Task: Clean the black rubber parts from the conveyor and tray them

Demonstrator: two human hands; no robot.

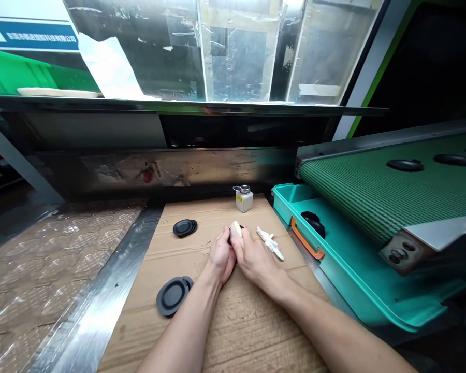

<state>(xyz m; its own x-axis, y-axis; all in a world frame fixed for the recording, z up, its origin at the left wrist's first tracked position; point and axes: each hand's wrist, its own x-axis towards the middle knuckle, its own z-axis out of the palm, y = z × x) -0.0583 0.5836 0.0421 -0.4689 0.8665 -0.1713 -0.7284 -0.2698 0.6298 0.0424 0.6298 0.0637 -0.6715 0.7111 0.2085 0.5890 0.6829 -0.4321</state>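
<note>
The two hands meet above the middle of the brown cardboard [233, 331], which lies on the metal worktop [97, 290]. The right hand [258, 256] is closed around a pale block [236, 231], with its fingers bent against the side of it. The left hand [222, 257] is curled close beside the block, and its fingertips are near the edge of a dark piece [242, 227]. This piece is mostly hidden behind the block and the fingers, so I cannot tell how firmly the left hand holds it.

To the left of the hands, two groups of black round parts lie on the cardboard: the farther group [184, 228] is well apart from the hands, and the nearer group [172, 296] is just beside the left forearm. Beyond the hands stands a small white bottle [244, 201], upright, with a metal top and a yellow label. A crumpled white cloth [271, 243] lies to the right, near the right hand.

At the right side there is a teal tray [357, 269] with an orange handle [306, 240], and some black parts [313, 224] are inside it. Above the tray, the green conveyor belt [373, 191] carries more black round pieces [405, 165].
</note>
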